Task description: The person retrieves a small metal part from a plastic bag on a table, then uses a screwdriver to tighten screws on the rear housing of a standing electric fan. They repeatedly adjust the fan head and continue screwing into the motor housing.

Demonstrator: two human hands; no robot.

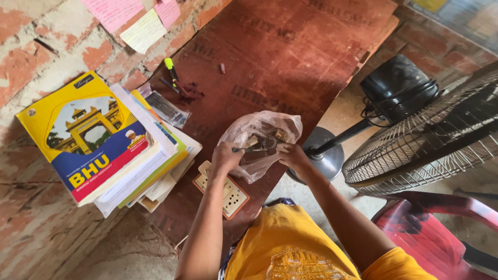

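My left hand (224, 156) and my right hand (291, 154) both grip a crumpled clear plastic bag (259, 129) at the near edge of a reddish-brown board table (270, 57). Inside the bag I see small metal and brownish parts, too small to tell apart. Just below my left hand lies a cream electrical switch-and-socket plate (231, 196) with an orange rim, flat on the table.
A stack of books and notebooks (111, 150), a yellow-and-blue one on top, sits at the left by a brick wall. A yellow-capped marker (170, 67) and pens lie farther back. A pedestal fan (425, 135) stands at right, a red plastic chair (430, 233) beside me.
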